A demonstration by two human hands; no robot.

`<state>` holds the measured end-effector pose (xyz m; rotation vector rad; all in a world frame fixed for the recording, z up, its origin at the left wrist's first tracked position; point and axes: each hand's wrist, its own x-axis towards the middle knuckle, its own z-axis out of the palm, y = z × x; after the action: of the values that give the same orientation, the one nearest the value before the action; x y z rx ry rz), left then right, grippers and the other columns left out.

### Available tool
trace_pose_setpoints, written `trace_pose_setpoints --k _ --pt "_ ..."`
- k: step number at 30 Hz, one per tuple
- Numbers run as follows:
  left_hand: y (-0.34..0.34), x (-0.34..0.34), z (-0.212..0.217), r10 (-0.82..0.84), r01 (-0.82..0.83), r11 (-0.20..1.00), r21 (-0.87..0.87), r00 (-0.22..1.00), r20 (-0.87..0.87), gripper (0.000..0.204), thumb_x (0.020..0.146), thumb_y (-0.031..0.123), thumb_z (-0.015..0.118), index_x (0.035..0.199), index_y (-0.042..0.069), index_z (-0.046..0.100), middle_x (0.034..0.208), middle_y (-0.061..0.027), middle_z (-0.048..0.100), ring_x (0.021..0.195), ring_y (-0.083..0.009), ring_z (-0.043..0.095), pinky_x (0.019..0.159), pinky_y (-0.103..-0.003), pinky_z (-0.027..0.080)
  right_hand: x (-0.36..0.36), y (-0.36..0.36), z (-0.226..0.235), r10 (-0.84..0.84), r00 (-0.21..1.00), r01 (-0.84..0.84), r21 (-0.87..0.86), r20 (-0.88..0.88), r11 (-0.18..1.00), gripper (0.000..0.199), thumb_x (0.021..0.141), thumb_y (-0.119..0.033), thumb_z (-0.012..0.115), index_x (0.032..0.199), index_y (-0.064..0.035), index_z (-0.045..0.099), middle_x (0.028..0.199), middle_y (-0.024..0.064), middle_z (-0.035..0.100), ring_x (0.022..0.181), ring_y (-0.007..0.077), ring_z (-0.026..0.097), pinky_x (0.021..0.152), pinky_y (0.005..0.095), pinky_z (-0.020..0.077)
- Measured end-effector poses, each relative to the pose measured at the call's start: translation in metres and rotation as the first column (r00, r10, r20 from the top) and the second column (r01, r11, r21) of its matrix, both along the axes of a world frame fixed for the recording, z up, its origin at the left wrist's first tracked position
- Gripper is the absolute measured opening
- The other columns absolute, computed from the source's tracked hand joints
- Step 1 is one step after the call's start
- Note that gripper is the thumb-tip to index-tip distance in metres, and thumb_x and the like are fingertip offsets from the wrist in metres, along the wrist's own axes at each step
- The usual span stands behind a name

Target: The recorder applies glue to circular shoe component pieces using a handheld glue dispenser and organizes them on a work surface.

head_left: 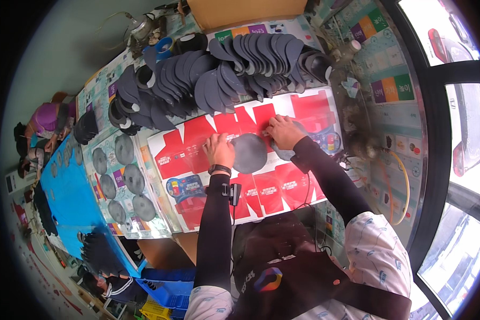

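While both hands press down on it, the grey cap piece (249,152) lies flat on the red printed sheet (197,140), apparently steadied for shaping. Left hand (219,150) closed on its near edge; right hand (284,132) grips the far edge. Stacked grey caps (224,74) lie beyond, within reach

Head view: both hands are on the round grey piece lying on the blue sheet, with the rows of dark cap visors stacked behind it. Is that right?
Not quite. In the head view the round grey piece lies on a red printed sheet, not a blue one. The rest holds: the left hand and right hand are both at the piece, and the rows of dark cap visors are stacked behind it.
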<state>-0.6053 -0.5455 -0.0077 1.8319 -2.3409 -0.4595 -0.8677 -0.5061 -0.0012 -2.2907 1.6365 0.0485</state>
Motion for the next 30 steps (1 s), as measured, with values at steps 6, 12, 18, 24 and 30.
trace_pose_setpoints --k 6,12,18,24,30 --pt "0.007 -0.001 0.007 -0.198 0.198 0.98 0.017 0.98 0.024 0.036 0.085 0.014 0.067 0.121 0.015 0.07 0.12 -0.0054 0.057 0.12 -0.0291 0.05 0.101 -0.049 0.039 0.0 -0.003 0.004 0.057 0.998 -0.056 0.055 -0.031 0.997 0.022 0.085 -0.02 0.061 0.101 -0.0109 0.072 0.103 0.0034 0.069 0.112 0.0236 0.056 0.093 0.0435 0.044" --pt "0.001 -0.009 0.0 -0.289 0.293 0.951 -0.095 0.956 0.053 0.027 0.083 0.014 0.068 0.109 0.011 0.073 0.113 -0.0049 0.058 0.113 -0.0272 0.051 0.098 -0.045 0.039 -0.01 -0.003 0.01 0.109 0.99 -0.111 -0.016 -0.089 0.994 0.014 0.086 -0.018 0.062 0.092 -0.0136 0.074 0.097 0.0007 0.071 0.108 0.0215 0.057 0.091 0.0414 0.0438" --pt "-0.019 -0.018 -0.011 -0.287 0.292 0.956 -0.035 0.953 0.098 0.016 0.084 0.014 0.062 0.095 0.008 0.073 0.105 -0.0071 0.062 0.109 -0.0276 0.055 0.094 -0.044 0.041 -0.02 -0.006 0.032 0.161 0.984 -0.163 -0.021 -0.071 0.986 0.012 0.08 -0.022 0.066 0.085 -0.0151 0.075 0.083 0.0044 0.071 0.099 0.0237 0.063 0.09 0.0417 0.0454" --pt "-0.02 0.01 -0.025 -0.291 0.289 0.942 0.172 0.957 -0.01 0.023 0.069 0.031 0.073 0.071 0.008 0.072 0.076 -0.0165 0.068 0.083 -0.0399 0.068 0.075 -0.052 0.052 -0.014 -0.008 0.135 -0.108 0.916 -0.013 0.299 0.386 0.954 0.031 0.081 -0.032 0.075 0.089 -0.0026 0.069 0.084 0.0179 0.071 0.074 0.0358 0.069 0.069 0.0436 0.0536" --pt "0.045 0.098 0.101 0.003 0.277 0.853 0.441 0.844 -0.537 0.022 0.079 0.016 0.07 0.09 0.005 0.055 0.079 -0.0146 0.065 0.078 -0.0369 0.065 0.068 -0.044 0.05 0.048 -0.003 0.229 -0.487 0.775 0.365 0.345 0.402 0.865 0.014 0.086 0.0 0.061 0.094 0.0023 0.05 0.081 0.0251 0.062 0.074 0.042 0.066 0.062 0.0407 0.0508"
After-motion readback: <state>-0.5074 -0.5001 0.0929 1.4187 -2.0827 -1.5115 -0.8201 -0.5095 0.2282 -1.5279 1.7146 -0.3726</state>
